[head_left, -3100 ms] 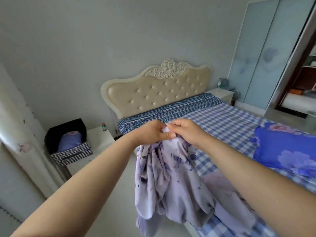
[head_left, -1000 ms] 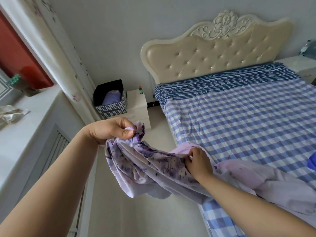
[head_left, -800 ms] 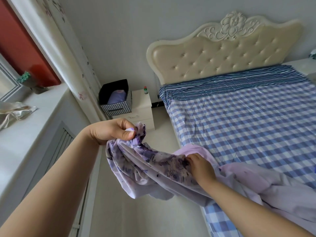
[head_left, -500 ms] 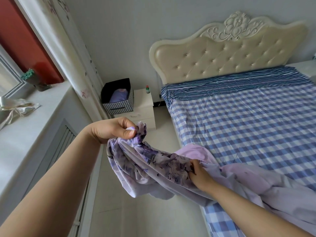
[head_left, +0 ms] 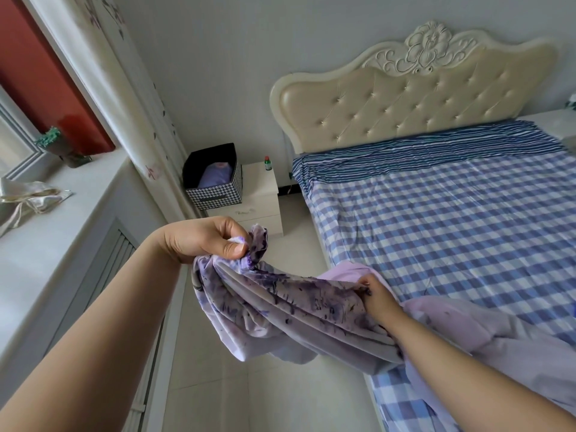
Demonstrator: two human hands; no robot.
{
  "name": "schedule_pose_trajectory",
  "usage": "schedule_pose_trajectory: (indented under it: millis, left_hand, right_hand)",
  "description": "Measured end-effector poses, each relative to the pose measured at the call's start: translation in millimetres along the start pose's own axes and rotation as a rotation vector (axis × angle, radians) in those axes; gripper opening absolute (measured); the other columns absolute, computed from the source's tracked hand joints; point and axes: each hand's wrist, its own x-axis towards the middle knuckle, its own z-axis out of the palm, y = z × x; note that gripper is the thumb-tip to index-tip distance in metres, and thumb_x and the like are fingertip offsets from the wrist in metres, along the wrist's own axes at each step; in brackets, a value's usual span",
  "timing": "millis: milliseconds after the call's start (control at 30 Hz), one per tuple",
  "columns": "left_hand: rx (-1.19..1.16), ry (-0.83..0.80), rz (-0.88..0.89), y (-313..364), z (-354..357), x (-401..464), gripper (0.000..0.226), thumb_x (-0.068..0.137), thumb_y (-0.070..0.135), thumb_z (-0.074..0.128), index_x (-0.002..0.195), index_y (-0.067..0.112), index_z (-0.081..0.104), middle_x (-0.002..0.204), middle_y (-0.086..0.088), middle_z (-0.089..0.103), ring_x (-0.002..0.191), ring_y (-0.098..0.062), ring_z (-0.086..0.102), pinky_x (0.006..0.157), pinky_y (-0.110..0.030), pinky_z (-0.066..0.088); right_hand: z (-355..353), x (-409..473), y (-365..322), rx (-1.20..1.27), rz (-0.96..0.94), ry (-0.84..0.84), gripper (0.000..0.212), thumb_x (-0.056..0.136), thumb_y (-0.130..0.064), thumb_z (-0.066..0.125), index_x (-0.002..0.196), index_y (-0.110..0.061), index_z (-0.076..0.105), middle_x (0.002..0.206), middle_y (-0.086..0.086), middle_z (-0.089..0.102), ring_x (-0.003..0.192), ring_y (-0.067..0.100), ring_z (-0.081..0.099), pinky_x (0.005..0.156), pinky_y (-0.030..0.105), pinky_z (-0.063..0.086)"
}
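**Desk:** What do you have on the head view?

**Me:** I see both arms reaching forward. The left hand [head_left: 205, 238] is raised over the floor, between the windowsill [head_left: 71, 232] and the bed [head_left: 314, 219]. Its fingers are curled tight, and the thumb presses a bunched corner of the floral cloth [head_left: 280, 307] against them. A tuft of fabric sticks out past the knuckles.

**Desk:** And the other one?

**Me:** The right hand [head_left: 375, 296] sits lower, nearer the bed's edge. Its fingers are curled down into the folds and grip the cloth further along. I cannot see the fingertips because the fabric covers them.

**Desk:** Where does the cloth lie?

**Me:** It hangs as a purple-printed band between the two hands, sagging over the floor just beside the mattress. Past the right hand, the paler rest spreads across the near corner of the bed, lying on the blue checked sheet [head_left: 467, 238].

**Desk:** Anything around it?

**Me:** A cream tufted headboard [head_left: 405, 101] stands at the far end, with a striped sheet [head_left: 420, 151] below it. Left of the bed I see a white nightstand [head_left: 261, 210] bearing a small bottle [head_left: 267, 163]. A houndstooth box [head_left: 215, 194] with something lilac inside is at the nightstand's left edge. A crumpled pale fabric [head_left: 28, 198] lies on the windowsill, beside a flowered curtain [head_left: 124, 88].
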Motion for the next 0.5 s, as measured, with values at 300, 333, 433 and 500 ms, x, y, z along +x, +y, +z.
schedule_pose_trajectory:
  millis: [300,333,433,500]
  left_hand:
    - [0.048,-0.083,0.058,25.0,12.3,-6.1,0.023,0.083,0.041,0.068,0.064,0.030,0.064,0.060,0.013,0.050,0.055,-0.002,0.043,0.060,-0.017,0.040]
    - [0.043,-0.083,0.054,24.5,12.0,-8.5,0.022,0.084,0.041,0.068,0.065,0.030,0.065,0.060,0.013,0.052,0.056,-0.002,0.044,0.061,-0.016,0.041]
    - [0.019,-0.082,0.033,18.8,10.2,-15.9,0.020,0.084,0.041,0.068,0.068,0.028,0.068,0.063,0.014,0.058,0.058,-0.002,0.050,0.063,-0.017,0.044]
    - [0.020,-0.068,0.033,13.9,9.6,-20.2,0.022,0.084,0.042,0.068,0.068,0.027,0.067,0.063,0.013,0.057,0.057,-0.003,0.049,0.062,-0.018,0.044]
  right_hand:
    - [18.0,13.4,-51.8,-0.507,-0.273,-0.552,0.042,0.093,-0.008,0.048,0.091,-0.049,0.044,0.109,-0.016,0.040,0.099,0.003,0.036,0.077,0.006,0.032]
    - [22.0,17.1,-48.8,-0.512,-0.294,-0.549,0.033,0.093,-0.008,0.048,0.094,-0.041,0.052,0.108,-0.012,0.043,0.098,0.005,0.037,0.075,0.010,0.033]
    - [27.2,20.7,-44.7,-0.479,-0.301,-0.517,0.020,0.090,-0.006,0.044,0.090,-0.002,0.064,0.091,0.003,0.055,0.082,0.012,0.043,0.074,0.028,0.036]
    - [28.7,20.4,-47.8,-0.425,-0.329,-0.541,0.021,0.090,-0.010,0.046,0.092,-0.003,0.066,0.096,0.001,0.065,0.081,0.011,0.052,0.079,0.034,0.048]
